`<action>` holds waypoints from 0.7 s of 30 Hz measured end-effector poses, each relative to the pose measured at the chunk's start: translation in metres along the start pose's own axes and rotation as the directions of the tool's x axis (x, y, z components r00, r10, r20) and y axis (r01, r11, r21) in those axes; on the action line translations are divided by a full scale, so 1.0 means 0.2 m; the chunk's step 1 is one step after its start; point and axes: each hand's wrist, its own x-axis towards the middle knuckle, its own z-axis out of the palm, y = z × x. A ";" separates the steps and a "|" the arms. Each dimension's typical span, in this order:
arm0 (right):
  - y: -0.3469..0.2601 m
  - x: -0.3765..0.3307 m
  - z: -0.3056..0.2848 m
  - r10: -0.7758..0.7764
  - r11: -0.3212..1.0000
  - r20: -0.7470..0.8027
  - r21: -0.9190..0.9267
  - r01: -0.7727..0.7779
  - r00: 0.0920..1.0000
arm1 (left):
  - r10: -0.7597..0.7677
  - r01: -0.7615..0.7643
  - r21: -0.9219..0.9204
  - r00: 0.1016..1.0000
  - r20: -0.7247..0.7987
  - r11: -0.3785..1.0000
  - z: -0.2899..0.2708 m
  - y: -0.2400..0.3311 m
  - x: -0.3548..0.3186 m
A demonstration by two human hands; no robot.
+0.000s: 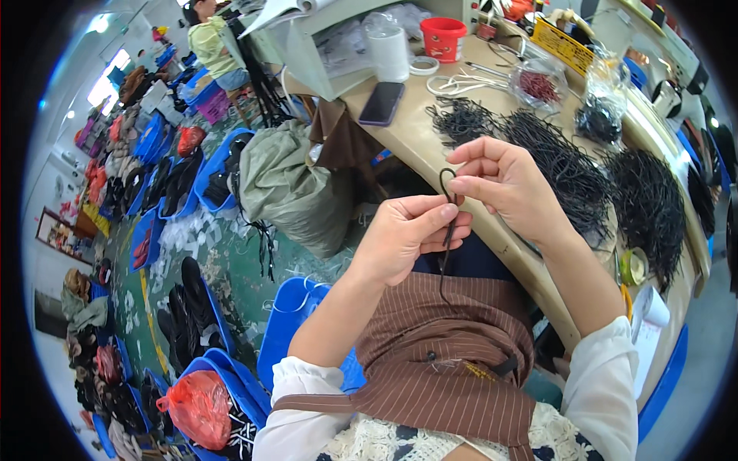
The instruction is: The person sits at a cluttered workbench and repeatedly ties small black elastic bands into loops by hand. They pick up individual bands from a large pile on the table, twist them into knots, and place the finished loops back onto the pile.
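Observation:
A thin black cord (pixel 444 269), bent into a small loop at its top, is held in front of my apron. My left hand (pixel 411 234) pinches it below the loop between thumb and fingers, and its tail hangs down beneath. Against the loop, my right hand (pixel 507 184) has its thumb and curled fingers closed on the cord; the exact grip is partly hidden. On the table beyond my right hand lies a large heap of similar black cords (pixel 550 169), with another bundle of black cords (pixel 649 207) draping at the right.
The beige table (pixel 411 127) carries a purple-edged phone (pixel 382 104), a red tub (pixel 443 40), a white thread cone (pixel 388 55), bagged red pieces (pixel 538 84) and a tape roll (pixel 633 267). At left stand a grey-green sack (pixel 288 184) and blue bins (pixel 288 315). A person (pixel 215 46) sits far off.

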 end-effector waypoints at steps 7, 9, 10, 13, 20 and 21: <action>0.07 -0.02 0.03 -0.069 0.997 -0.072 -0.035 0.067 0.995 | 0.114 -0.115 -0.019 0.993 -0.037 0.993 -0.01 -0.05 0.01; 0.08 -0.04 0.02 -0.068 0.996 -0.108 -0.058 0.062 0.992 | 0.110 -0.110 0.019 0.994 -0.006 0.994 -0.01 -0.07 0.04; 0.09 -0.05 0.01 -0.084 0.996 -0.134 -0.024 0.082 0.987 | 0.086 -0.087 0.035 0.996 0.009 0.996 0.00 -0.07 0.04; 0.10 -0.09 -0.01 -0.003 0.992 -0.166 0.121 0.023 0.986 | 0.044 -0.046 0.089 0.999 0.031 0.995 0.04 -0.09 0.08; 0.39 -0.25 0.01 -0.167 0.983 -0.201 -0.115 0.146 0.965 | 0.023 -0.050 -0.257 0.994 -0.106 0.965 0.10 -0.23 0.21; 0.45 -0.29 0.04 -0.038 0.950 -0.099 0.306 0.067 0.994 | -0.009 -0.017 -0.265 0.995 -0.095 0.964 0.10 -0.25 0.23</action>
